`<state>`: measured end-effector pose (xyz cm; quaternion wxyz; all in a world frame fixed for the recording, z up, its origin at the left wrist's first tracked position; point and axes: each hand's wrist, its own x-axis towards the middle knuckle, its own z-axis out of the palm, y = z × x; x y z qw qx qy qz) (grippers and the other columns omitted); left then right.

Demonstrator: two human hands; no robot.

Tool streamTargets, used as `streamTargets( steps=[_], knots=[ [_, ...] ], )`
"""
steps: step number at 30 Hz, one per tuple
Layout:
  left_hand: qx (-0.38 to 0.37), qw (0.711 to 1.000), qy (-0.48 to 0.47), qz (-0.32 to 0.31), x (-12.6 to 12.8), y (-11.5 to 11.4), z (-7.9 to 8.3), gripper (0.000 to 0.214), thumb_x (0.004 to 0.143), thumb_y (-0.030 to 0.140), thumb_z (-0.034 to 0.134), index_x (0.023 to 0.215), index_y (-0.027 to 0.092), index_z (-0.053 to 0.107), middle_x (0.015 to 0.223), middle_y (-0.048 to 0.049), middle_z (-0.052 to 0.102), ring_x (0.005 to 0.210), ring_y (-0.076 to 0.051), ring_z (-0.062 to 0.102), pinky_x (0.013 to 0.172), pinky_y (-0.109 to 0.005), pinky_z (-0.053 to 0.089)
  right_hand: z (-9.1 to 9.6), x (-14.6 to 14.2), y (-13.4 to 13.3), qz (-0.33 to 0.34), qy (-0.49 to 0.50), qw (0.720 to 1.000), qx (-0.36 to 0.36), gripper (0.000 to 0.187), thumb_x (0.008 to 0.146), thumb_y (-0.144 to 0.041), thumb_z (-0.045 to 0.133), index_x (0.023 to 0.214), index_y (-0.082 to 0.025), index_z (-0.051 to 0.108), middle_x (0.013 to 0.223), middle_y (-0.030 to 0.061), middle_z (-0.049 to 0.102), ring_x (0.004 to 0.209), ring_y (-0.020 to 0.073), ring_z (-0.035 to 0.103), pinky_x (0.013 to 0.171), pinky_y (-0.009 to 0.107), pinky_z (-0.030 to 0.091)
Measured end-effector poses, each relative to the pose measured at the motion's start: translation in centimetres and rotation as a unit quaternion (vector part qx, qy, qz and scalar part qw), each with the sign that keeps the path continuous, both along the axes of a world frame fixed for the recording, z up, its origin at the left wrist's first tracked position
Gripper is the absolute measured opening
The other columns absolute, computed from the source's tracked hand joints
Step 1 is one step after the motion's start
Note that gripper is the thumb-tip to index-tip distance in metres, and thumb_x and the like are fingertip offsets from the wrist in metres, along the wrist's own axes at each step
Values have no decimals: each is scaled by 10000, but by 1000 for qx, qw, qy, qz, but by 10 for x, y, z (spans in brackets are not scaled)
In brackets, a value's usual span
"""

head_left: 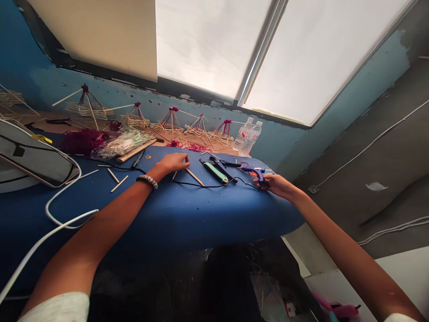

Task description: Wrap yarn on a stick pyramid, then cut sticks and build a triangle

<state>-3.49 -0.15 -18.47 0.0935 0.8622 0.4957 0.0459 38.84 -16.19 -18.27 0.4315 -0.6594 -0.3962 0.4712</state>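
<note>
Right hand (272, 184) held a purple glue gun (255, 172) at the right side of the bench (167, 214)
Left hand (171, 163) was half closed and empty, just beside a thin wooden stick (194, 177) near the bench middle

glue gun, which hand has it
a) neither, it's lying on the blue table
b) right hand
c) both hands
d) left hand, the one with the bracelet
b, the right hand has its fingers round the handle of the purple glue gun, while the left hand is apart from it, near a wooden stick.
</note>
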Motion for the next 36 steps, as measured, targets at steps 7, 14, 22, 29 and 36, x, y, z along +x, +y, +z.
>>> streamTargets(
  steps=[7,14,22,29,36],
  knots=[
    [-6,1000,-5,1,0,-1,1,430,971,515,483,1255,242,655,1311,-98,731,1180,-288,687,1002,-356,523,5,7,-7,-7,61,998,-22,158,896,-184,573,957,-160,717,953,120,770,741,175,667,587,264,485],
    [-5,1000,-2,-5,-1,-2,2,456,970,516,488,1285,228,648,1340,-114,716,1211,-293,675,1008,-346,514,6,8,-1,3,18,998,-52,155,882,-213,549,936,-160,684,881,130,754,674,186,637,568,284,479],
    [-5,1000,-2,-14,-2,1,0,454,976,506,496,1302,234,657,1315,-105,731,1190,-267,687,979,-314,519,2,11,1,-18,-71,996,-53,109,865,-233,560,916,-180,640,885,128,733,666,181,658,575,279,539],
    [-6,1000,0,-5,0,-4,4,459,979,522,484,1286,224,649,1308,-113,729,1176,-294,685,1005,-357,518,2,17,-3,-58,-269,961,-29,136,776,-284,652,859,-180,678,934,121,714,741,209,667,634,322,561],
    [-4,1000,1,5,0,-2,1,420,973,511,502,1270,257,655,1301,-86,737,1172,-270,688,992,-327,523,13,-22,14,-46,-479,871,95,339,883,-297,510,1061,-176,771,1060,121,772,943,259,694,868,351,507]
  ],
)
